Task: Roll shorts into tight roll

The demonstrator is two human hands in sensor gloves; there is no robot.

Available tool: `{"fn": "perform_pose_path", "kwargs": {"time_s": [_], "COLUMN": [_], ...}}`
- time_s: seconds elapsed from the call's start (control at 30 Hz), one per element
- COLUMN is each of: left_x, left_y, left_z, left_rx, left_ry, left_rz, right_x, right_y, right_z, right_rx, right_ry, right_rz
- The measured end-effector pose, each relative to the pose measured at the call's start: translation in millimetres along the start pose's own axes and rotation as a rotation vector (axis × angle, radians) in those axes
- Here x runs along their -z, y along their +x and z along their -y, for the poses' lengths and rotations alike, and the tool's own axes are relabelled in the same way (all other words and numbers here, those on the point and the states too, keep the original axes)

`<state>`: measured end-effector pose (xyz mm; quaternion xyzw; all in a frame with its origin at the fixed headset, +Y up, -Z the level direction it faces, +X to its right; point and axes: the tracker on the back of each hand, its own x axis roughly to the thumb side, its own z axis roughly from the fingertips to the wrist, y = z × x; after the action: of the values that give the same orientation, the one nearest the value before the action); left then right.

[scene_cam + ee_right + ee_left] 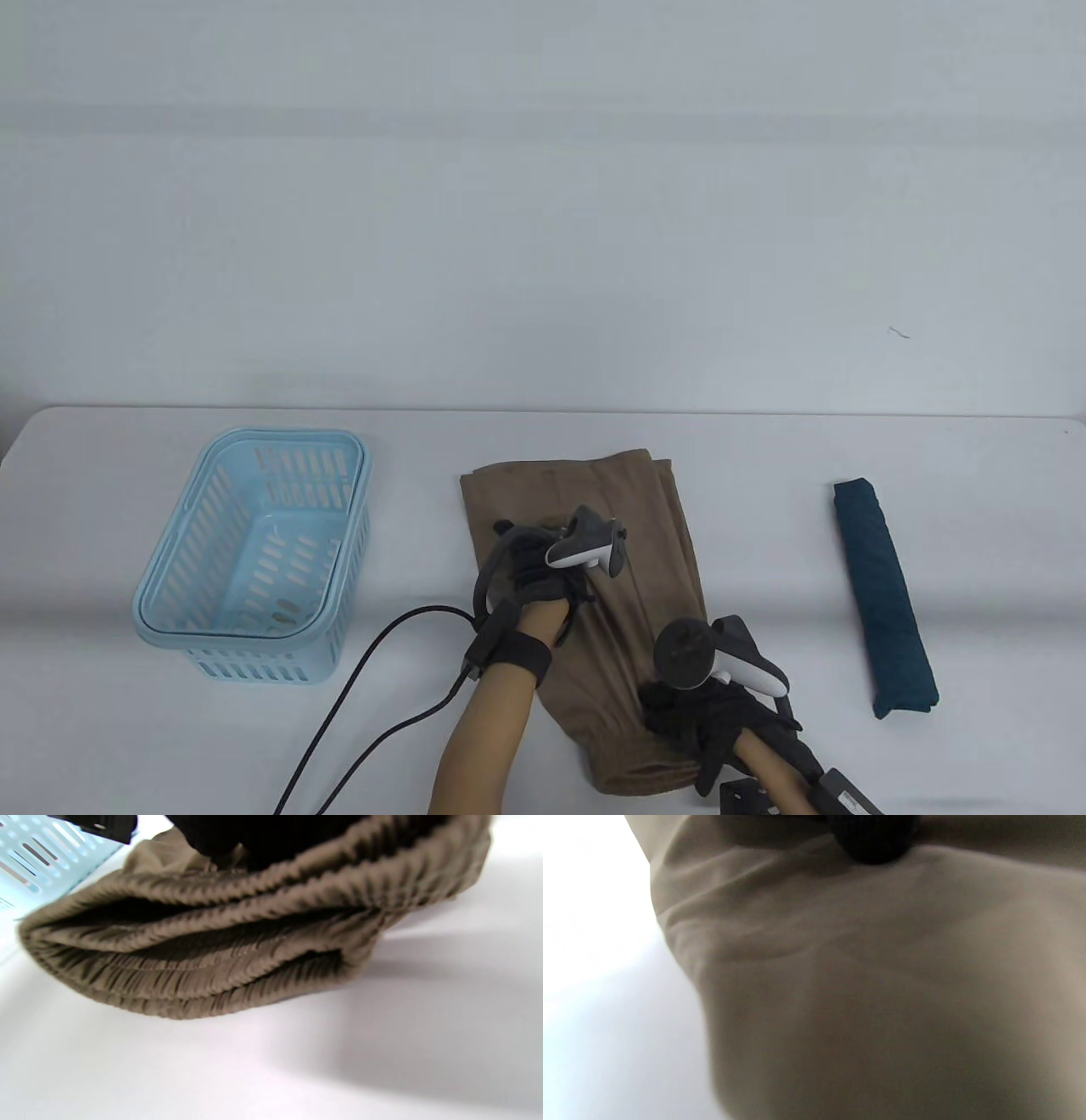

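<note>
The shorts point(594, 594) are made of matt brown cloth, smooth over the legs and tightly ribbed along the gathered waistband point(203, 984). The basket point(254, 552) at lower left is formed of glossy pale-blue slotted plastic. The bundle point(882, 594) at right is of matt dark-teal fabric. The table point(764, 441) is finished smooth and white.

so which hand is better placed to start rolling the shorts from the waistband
Right. The right hand rests on the brown shorts at the near, elastic waistband end; the left hand rests mid-fabric, farther up.
</note>
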<state>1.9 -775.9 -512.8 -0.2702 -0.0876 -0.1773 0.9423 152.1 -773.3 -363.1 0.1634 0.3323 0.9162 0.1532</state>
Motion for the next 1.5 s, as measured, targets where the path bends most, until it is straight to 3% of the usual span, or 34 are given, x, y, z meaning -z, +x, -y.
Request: {"fn": "perform_pose_path", "kwargs": {"time_s": [0.33, 0.5, 0.57, 0.63, 0.73, 0.87, 1.1, 1.23, 1.37, 1.5], "left_x": [14, 13, 7, -6, -42, -106, -196, -215, -211, -199], "left_y": [12, 5, -3, -13, -23, -29, -15, 6, 19, 25], "left_z": [-9, -5, -6, -7, -8, 3, 42, 67, 86, 105], "left_rx": [0.140, 0.100, 0.045, -0.008, -0.052, -0.123, -0.166, -0.076, 0.017, 0.019], "left_ry": [-0.013, 0.006, 0.069, 0.155, 0.278, 0.405, 0.448, 0.396, 0.390, 0.311], "left_rz": [-0.046, 0.008, 0.021, 0.021, 0.124, 0.310, 0.580, 0.622, 0.595, 0.583], "right_x": [9, 8, 6, 1, -19, -47, -65, -61, -55, -48], "right_y": [7, 8, 5, 1, -3, -1, 18, 30, 33, 33], "right_z": [-4, -6, -5, 0, 15, 20, -15, -26, -33, -43], "right_rx": [0.101, 0.093, 0.116, 0.206, 0.266, 0.090, -0.255, -0.343, -0.428, -0.483], "right_ry": [0.020, -0.024, -0.039, -0.024, -0.143, -0.233, -0.246, -0.205, -0.182, -0.158], "right_rz": [0.042, 0.034, 0.027, 0.056, 0.105, 0.155, 0.258, 0.237, 0.203, 0.189]}}
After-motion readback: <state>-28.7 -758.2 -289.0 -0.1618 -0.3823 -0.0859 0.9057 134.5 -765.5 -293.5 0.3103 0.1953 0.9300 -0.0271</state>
